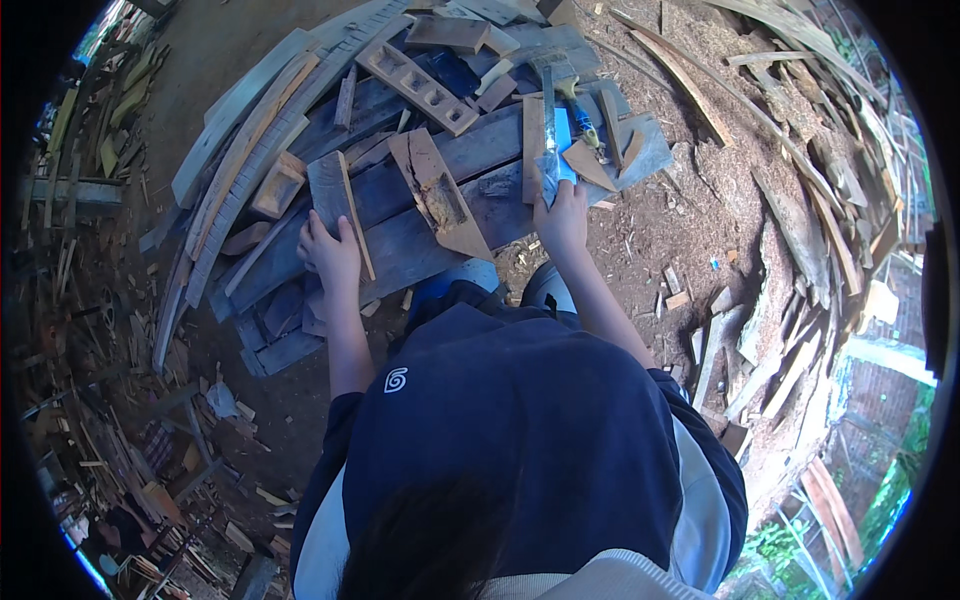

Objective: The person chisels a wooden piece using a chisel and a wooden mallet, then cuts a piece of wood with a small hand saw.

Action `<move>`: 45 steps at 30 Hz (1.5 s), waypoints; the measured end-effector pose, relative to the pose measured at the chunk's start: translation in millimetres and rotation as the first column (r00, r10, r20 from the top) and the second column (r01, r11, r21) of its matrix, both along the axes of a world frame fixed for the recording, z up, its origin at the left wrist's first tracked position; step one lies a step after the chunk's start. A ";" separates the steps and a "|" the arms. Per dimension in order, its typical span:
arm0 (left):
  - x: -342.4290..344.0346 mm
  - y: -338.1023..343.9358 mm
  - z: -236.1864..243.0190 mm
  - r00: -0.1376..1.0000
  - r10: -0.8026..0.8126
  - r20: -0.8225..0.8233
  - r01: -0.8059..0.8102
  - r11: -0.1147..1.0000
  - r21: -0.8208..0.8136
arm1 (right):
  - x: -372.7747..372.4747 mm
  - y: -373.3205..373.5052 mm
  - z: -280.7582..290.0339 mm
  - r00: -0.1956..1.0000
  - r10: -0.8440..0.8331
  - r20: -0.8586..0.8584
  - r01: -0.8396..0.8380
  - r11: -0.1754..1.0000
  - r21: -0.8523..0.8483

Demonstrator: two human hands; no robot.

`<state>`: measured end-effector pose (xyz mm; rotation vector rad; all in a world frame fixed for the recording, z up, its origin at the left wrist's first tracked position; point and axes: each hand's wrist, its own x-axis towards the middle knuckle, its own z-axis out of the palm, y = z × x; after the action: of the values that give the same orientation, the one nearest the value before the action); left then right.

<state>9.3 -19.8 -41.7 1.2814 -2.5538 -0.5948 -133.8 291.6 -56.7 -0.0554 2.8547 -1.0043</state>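
My left hand (332,255) grips the lower end of a grey wooden board piece (332,190) that stands on the low plank platform (480,215). Farther right, my right hand (562,218) holds a blue-and-silver flat tool or sheet (556,150) against the planks. Between the hands lies a split, wedge-shaped wood piece (437,192) with a rotted hollow. A brush or tool with a blue and yellow handle (578,108) lies just beyond my right hand. My dark blue top fills the lower middle of the picture.
A slotted wooden block (418,86) and loose offcuts lie on the far planks. Long curved boards (240,140) are stacked at left. Sawdust-covered ground (700,200) and bark slabs (790,280) spread to the right. Scrap wood heaps (110,420) crowd the lower left.
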 end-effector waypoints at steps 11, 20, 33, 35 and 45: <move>18.7 114.5 -10.3 0.877 -0.462 -0.135 0.437 0.881 -0.179 | -41.0 23.7 -14.8 0.877 -0.093 -0.471 0.078 0.996 -0.051; 18.7 110.0 -13.5 0.825 -0.514 -0.234 0.502 0.858 -0.111 | -117.5 99.7 -14.1 0.926 -0.200 -0.321 0.200 0.979 -0.033; -4.3 121.9 32.7 0.699 -0.197 -0.687 0.551 0.761 0.343 | 45.5 -5.4 55.3 0.977 0.037 0.209 0.170 0.449 -0.877; -12.8 123.6 38.7 0.662 0.011 -0.749 0.598 0.595 0.537 | 80.0 -25.4 53.3 0.927 0.261 0.271 0.110 0.500 -0.859; -62.4 75.4 34.7 0.770 -0.534 -0.349 0.521 0.842 -0.139 | 80.7 -27.5 63.9 0.912 0.248 0.328 -0.020 0.824 -0.566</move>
<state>-53.1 55.6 -7.0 0.3481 -2.5500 -0.8019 -53.1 264.0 7.1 -0.0968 2.0924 -1.5725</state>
